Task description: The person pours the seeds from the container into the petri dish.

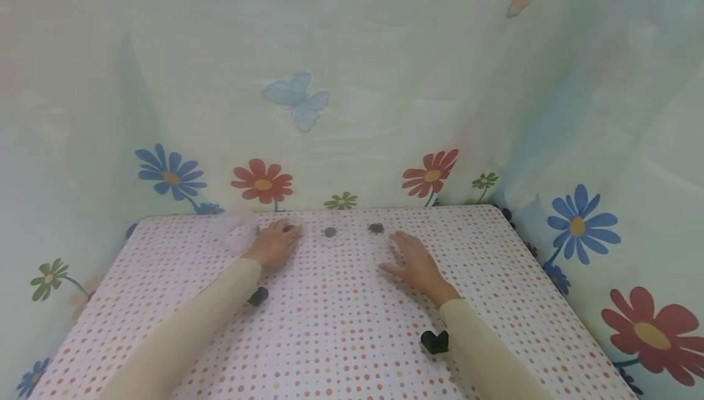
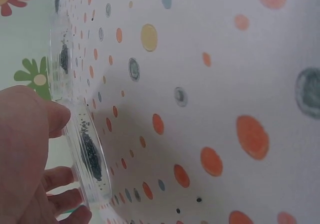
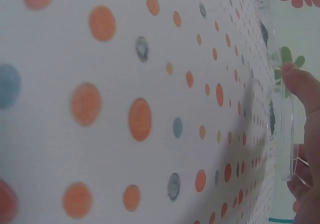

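My left hand point(image 1: 276, 245) is at the back left of the table, its thumb and fingers around the rim of a clear petri dish point(image 2: 103, 184). That dish holds a small dark granular heap point(image 2: 91, 155). Right of it stands a second clear dish with a dark heap point(image 1: 330, 232), apart from both hands. My right hand point(image 1: 416, 265) is beside a third dark heap point(image 1: 376, 228). In the right wrist view its thumb and curled fingers hold the edge of a clear dish or lid point(image 3: 287, 154); the transparent layers are hard to separate.
A faint clear round item point(image 1: 238, 236) lies left of my left hand. The dotted tabletop point(image 1: 330, 339) ends at a flowered curtain point(image 1: 363, 143) behind and at the sides. Dark straps point(image 1: 435, 342) show at the wrists.
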The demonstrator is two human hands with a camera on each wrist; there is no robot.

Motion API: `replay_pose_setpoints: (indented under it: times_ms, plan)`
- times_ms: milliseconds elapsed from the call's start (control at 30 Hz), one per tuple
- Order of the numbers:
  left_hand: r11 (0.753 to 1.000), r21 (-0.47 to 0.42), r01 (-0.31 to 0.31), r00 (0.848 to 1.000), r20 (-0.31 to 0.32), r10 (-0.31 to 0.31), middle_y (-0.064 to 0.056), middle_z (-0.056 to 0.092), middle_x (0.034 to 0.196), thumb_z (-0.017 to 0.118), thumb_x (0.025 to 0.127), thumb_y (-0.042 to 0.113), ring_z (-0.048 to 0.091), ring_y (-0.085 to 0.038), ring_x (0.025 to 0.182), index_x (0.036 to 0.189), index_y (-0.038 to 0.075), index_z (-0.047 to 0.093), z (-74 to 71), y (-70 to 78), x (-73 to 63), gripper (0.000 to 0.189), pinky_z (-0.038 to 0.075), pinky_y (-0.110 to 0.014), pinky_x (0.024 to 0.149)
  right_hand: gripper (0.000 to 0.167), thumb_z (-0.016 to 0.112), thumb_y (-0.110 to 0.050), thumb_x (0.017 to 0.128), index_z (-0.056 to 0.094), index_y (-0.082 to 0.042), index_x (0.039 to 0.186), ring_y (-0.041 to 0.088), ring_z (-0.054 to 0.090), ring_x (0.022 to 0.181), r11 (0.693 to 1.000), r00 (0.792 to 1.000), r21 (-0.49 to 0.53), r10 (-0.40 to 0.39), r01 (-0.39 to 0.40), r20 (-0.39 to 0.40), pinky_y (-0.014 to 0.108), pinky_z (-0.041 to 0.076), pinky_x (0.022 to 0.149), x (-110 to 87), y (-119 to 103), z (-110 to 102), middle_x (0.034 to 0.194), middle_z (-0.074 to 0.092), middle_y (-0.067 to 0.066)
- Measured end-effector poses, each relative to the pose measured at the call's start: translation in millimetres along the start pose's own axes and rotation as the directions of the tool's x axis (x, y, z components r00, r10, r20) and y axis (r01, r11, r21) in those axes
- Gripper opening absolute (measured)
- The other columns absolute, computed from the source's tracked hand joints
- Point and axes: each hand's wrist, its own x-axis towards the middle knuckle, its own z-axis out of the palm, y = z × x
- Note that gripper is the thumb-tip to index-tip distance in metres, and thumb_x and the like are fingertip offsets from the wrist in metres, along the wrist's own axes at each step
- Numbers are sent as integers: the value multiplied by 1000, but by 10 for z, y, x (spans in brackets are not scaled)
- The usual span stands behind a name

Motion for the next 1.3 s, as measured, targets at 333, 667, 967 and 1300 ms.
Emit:
replay_pose_setpoints:
  times_ms: [333, 667, 967, 1300]
  plan:
    - [1000, -24, 13, 1000, 21, -13, -15, 28, 157, 46, 101, 34, 28, -36, 145, 149, 27, 38, 6, 16, 13, 49, 24, -61, 116, 77, 72, -44, 83, 42, -7, 144, 41, 33, 141, 1000, 999, 14, 10, -11, 53, 58, 31, 114, 152, 28, 20, 153, 35, 21]
    - [999, -34, 27, 999, 21, -27, -14, 29, 157, 47, 101, 33, 29, -34, 145, 148, 28, 39, 1, 61, 44, 48, 26, -57, 117, 77, 70, -47, 84, 42, -8, 144, 42, 32, 140, 1000, 998, -15, 3, -2, 69, 60, 30, 113, 289, 101, 55, 153, 34, 22]
    - [999, -29, 12, 1000, 5, -12, -14, 31, 156, 46, 101, 33, 31, -33, 144, 147, 27, 41, 3, 21, 65, 47, 27, -56, 117, 77, 69, -47, 85, 41, -8, 144, 42, 29, 142, 1000, 997, 0, 4, -4, 82, 61, 29, 113, 383, 90, 71, 154, 31, 22]
    - [999, -17, 39, 999, 23, -39, -11, 30, 157, 47, 100, 35, 29, -33, 145, 147, 29, 40, 6, -9, 97, 48, 24, -58, 118, 76, 70, -47, 84, 42, -10, 144, 42, 29, 142, 1000, 996, 9, 17, -18, 87, 61, 29, 113, 485, 99, 138, 155, 31, 21]
